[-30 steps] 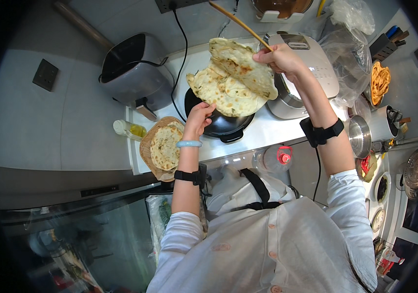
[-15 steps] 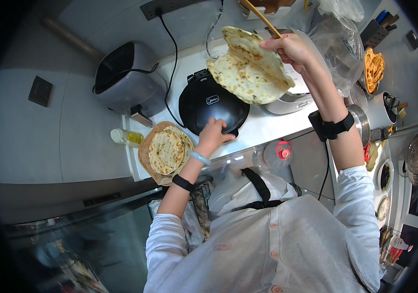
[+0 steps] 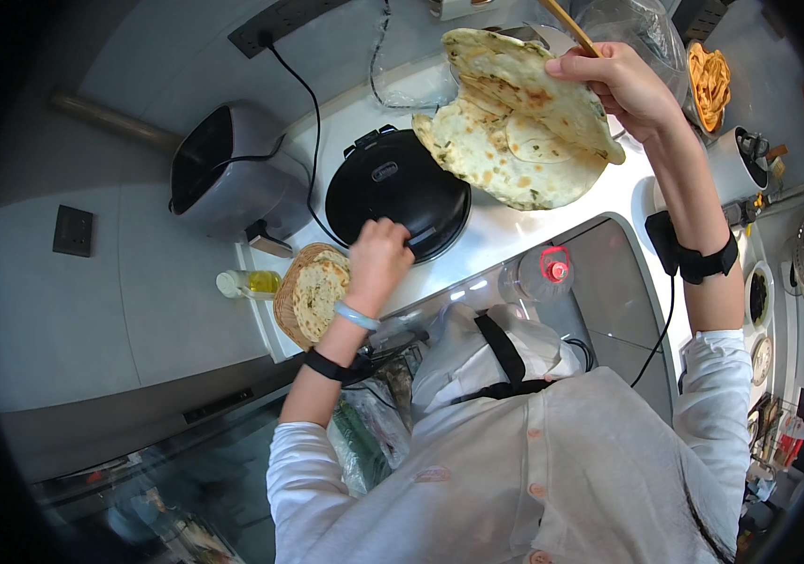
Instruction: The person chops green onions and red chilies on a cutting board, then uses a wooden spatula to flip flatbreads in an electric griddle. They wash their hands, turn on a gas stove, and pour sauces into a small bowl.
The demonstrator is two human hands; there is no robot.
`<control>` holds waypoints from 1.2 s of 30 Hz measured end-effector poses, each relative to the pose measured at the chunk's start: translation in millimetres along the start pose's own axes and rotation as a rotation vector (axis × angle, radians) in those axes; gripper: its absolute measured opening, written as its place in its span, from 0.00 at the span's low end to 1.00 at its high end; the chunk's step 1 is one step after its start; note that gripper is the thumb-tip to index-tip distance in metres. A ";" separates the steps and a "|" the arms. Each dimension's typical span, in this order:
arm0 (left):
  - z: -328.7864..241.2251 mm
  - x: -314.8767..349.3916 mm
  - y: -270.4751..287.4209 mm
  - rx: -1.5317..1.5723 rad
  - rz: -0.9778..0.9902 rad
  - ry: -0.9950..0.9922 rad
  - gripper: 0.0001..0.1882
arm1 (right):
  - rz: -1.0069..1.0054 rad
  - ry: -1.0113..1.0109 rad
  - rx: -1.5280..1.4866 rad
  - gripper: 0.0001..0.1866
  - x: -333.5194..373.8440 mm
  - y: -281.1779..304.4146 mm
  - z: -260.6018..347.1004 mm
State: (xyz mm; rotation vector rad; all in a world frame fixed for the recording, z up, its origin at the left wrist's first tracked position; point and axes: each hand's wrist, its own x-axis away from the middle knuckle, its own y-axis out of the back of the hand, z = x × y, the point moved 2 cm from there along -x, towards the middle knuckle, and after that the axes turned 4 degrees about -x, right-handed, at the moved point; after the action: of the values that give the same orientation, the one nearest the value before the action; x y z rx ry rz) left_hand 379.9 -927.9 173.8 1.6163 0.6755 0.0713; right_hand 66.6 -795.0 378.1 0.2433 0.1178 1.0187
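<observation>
- Dangling over the counter [image 3: 505,230] beside the black griddle [image 3: 393,188], the flatbread [image 3: 524,155] sags from one pinched edge, so it could tear or slip.
- The right hand [image 3: 632,85], raised and outstretched, clamps bread and wooden stick [image 3: 571,26] together; a shifting stick could poke through.
- Well apart, the left hand [image 3: 381,256] bends to the griddle's near edge; whether it grips, I can't tell. Heat there could burn fingers.
</observation>
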 end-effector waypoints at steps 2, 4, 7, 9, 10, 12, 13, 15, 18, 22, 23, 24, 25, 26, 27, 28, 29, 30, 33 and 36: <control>19.3 -31.3 31.6 0.016 -0.022 0.071 0.06 | -0.009 -0.039 -0.005 0.12 -1.4 -2.8 1.8; 43.4 -64.5 61.2 0.064 -0.051 0.188 0.08 | -0.019 -0.063 -0.008 0.12 -2.8 -6.1 1.5; 68.1 -109.1 94.0 0.126 -0.131 0.315 0.12 | -0.030 -0.078 -0.026 0.11 2.2 -9.6 -3.3; 83.0 -139.5 102.7 0.244 -0.214 0.357 0.13 | -0.045 -0.124 -0.035 0.11 6.4 -10.5 -9.1; 92.0 -156.8 105.5 0.303 -0.226 0.388 0.14 | -0.055 -0.145 -0.070 0.10 4.1 -14.2 -13.4; 108.5 -169.3 102.7 0.290 -0.291 0.386 0.14 | -0.013 -0.220 -0.078 0.09 6.7 -32.3 -32.0; 119.3 -161.9 98.0 0.311 -0.320 0.388 0.14 | 0.028 -0.200 -0.088 0.09 12.5 -57.6 -48.2; 136.3 -179.7 93.3 0.470 -0.320 0.400 0.14 | 0.011 -0.183 -0.137 0.10 2.9 -86.0 -73.8; 162.9 -204.9 92.3 0.730 -0.274 0.400 0.13 | -0.104 -0.066 0.008 0.11 -19.6 -123.7 -111.1; 183.7 -223.9 93.5 0.851 -0.207 0.465 0.15 | -0.269 0.187 0.179 0.11 -54.4 -155.1 -132.8; 186.6 -227.6 94.6 0.864 -0.206 0.443 0.15 | -0.301 0.323 0.180 0.10 -59.6 -163.6 -135.9; 188.5 -228.4 94.8 0.868 -0.196 0.442 0.15 | -0.329 0.496 0.269 0.09 -61.4 -173.3 -139.6; 190.0 -228.7 94.9 0.871 -0.183 0.443 0.15 | -0.353 0.666 0.356 0.09 -60.3 -183.2 -145.4; 190.8 -228.0 95.1 0.874 -0.168 0.443 0.16 | -0.321 0.726 0.401 0.09 -56.2 -193.5 -156.6; 191.5 -227.6 95.9 0.877 -0.153 0.443 0.16 | -0.292 0.714 0.438 0.08 -51.2 -208.0 -170.4; 192.3 -228.1 96.9 0.879 -0.141 0.442 0.17 | -0.260 0.688 0.464 0.10 -43.7 -221.1 -185.6; 192.0 -227.1 97.8 0.869 -0.130 0.449 0.17 | -0.213 0.644 0.476 0.13 -34.1 -232.5 -202.2; 192.5 -227.1 98.5 0.860 -0.117 0.459 0.17 | -0.193 0.669 0.513 0.13 -26.1 -242.1 -216.4; 191.6 -227.3 100.1 0.824 -0.095 0.468 0.17 | -0.031 0.547 0.589 0.12 -5.5 -269.4 -253.3; 191.7 -227.9 98.8 0.825 -0.102 0.445 0.18 | 0.031 0.427 0.515 0.09 12.2 -287.3 -275.2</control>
State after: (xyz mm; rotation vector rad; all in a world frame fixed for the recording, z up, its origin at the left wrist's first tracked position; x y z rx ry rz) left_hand 311.0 -1203.5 307.1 2.3826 1.2351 0.0838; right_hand 252.9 -888.1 38.9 0.4932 0.7718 1.0476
